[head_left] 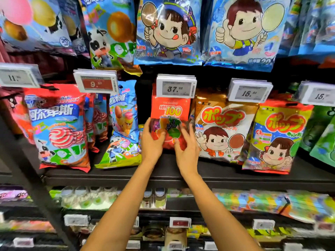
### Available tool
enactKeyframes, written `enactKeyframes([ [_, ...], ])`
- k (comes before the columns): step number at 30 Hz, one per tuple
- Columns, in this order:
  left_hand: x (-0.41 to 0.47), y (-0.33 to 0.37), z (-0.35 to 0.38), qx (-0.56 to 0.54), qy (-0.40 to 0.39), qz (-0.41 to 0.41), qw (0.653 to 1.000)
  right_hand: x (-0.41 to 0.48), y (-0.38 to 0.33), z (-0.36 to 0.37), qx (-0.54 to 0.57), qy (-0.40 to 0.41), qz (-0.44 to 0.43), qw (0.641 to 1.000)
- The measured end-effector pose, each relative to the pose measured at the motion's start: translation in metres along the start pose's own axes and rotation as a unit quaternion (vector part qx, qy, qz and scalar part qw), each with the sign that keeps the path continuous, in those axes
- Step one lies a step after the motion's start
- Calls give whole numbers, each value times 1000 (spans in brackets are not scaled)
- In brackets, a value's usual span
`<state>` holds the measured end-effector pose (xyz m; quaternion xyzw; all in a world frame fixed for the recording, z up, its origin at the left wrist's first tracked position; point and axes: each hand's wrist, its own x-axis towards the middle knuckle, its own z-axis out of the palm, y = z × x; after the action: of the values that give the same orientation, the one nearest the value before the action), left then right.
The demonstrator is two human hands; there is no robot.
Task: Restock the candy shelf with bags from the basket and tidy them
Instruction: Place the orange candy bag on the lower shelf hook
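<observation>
The red bag (170, 113) stands upright at the middle of the black shelf (181, 171), far back against the dark rear, right under the price tag (175, 88) reading 37. It is glossy plastic film printed with "LOT 100" and fruit, and its lower part bulges softly. The left hand (151, 140) holds its lower left edge, thumb on the front and fingers curled round the side. The right hand (186, 147) lies on the lower right front, fingers fairly straight and slightly spread, thumb pressing the film.

Just right of it leans a brown bag (223, 127) showing a cartoon child with a lollipop, touching the red one, and then a yellow bag (277, 134) of the same kind. On the left stand blue-and-red bags (58, 127) with swirl lollipops, crinkled and shiny. Above hang pale blue bags (168, 31) with cartoon children. On the shelf below are small clear jars (155, 197), too blurred to tell their contents.
</observation>
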<state>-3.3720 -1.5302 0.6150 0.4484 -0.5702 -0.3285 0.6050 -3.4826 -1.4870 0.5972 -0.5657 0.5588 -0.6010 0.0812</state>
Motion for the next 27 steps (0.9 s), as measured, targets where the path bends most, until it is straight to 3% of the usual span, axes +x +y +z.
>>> enactKeyframes([
  [6,-78,8,11,-50,53,-2,997,-61,6,-34,121,46,90,988],
  [11,-167,-19,30,-48,59,-30,997,-128,50,-83,102,35,161,981],
  [16,-283,-104,62,61,-9,-176,982,-235,143,-136,30,-35,296,954],
  [20,-387,-197,72,143,-136,-323,925,-333,228,-167,-18,-114,429,896],
  [23,-452,-250,83,155,-138,-363,908,-400,283,-187,-61,-184,539,820],
  [27,-530,-326,89,188,-163,-440,863,-479,350,-194,-105,-181,637,742],
])
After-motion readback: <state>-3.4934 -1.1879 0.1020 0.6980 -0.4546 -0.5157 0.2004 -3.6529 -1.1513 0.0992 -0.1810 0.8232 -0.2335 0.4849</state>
